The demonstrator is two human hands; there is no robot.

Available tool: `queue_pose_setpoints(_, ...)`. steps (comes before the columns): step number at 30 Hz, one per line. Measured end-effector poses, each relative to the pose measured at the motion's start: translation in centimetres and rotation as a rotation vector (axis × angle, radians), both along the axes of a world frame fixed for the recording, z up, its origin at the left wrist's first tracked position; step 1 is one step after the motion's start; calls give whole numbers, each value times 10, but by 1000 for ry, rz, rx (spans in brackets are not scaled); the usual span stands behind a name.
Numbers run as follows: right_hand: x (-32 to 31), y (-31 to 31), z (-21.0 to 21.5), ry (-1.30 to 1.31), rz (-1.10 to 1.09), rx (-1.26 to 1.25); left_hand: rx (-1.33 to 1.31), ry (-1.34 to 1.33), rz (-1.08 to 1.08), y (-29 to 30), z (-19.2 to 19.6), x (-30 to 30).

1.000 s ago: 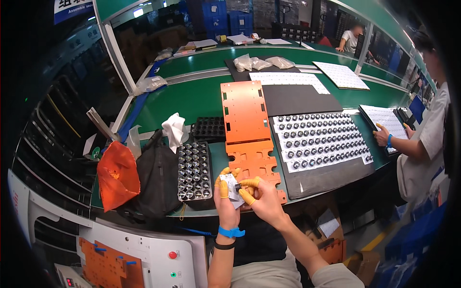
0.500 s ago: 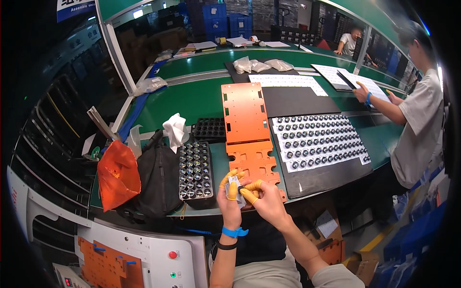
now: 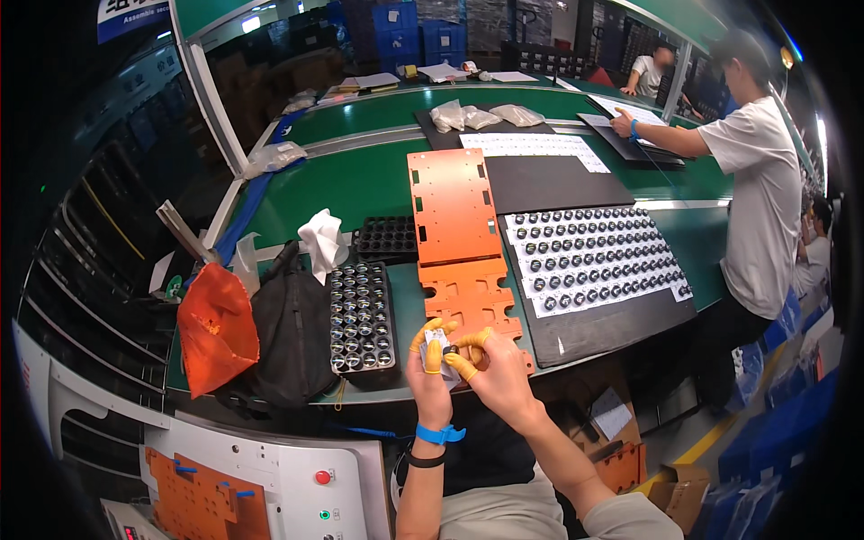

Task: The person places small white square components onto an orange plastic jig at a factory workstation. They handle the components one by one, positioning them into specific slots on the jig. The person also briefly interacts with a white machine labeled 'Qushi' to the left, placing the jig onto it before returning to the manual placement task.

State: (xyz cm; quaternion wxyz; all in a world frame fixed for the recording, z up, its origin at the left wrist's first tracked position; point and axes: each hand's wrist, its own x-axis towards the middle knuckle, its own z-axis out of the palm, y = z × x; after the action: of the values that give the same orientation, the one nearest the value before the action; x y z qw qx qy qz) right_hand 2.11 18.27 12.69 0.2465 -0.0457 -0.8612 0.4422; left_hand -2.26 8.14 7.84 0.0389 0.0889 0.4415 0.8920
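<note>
Just in front of the near end of the orange fixture [image 3: 468, 297], my two hands meet, with yellow covers on several fingers. My left hand [image 3: 430, 367] is closed on a small white plate [image 3: 436, 336], its thumb lying across it. In a pinch, my right hand [image 3: 493, 364] holds a small black round part [image 3: 451, 350] against the plate's right side. Fingers hide most of both pieces. To the left stands a black tray [image 3: 393, 351] filled with shiny round lens-like parts. Right of the fixture, white sheets [image 3: 547, 304] carry rows of similar black round parts.
A black bag [image 3: 292, 333], an orange pouch [image 3: 216, 328] and a white cloth [image 3: 321, 243] crowd the left side. Another black tray [image 3: 385, 238] sits behind the filled one. A dark mat [image 3: 621, 337] underlies the sheets. A co-worker [image 3: 756, 171] stands at the right, handling boards.
The co-worker has turned toward the far side and moved the board away. My hands stay almost in place, with the black part showing a little more between my right fingers.
</note>
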Motion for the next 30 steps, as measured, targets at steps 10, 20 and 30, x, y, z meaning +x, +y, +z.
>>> queue_pose_setpoints(10,3,7,-4,106,55,129,61,-77,-6,4,2,3)
queue_pose_setpoints(20,5,21,-9,67,127,243,73,-132,-21,14,8,3)
queue_pose_setpoints(30,-8,18,-18,269,21,305,80,-188,40,27,15,5)
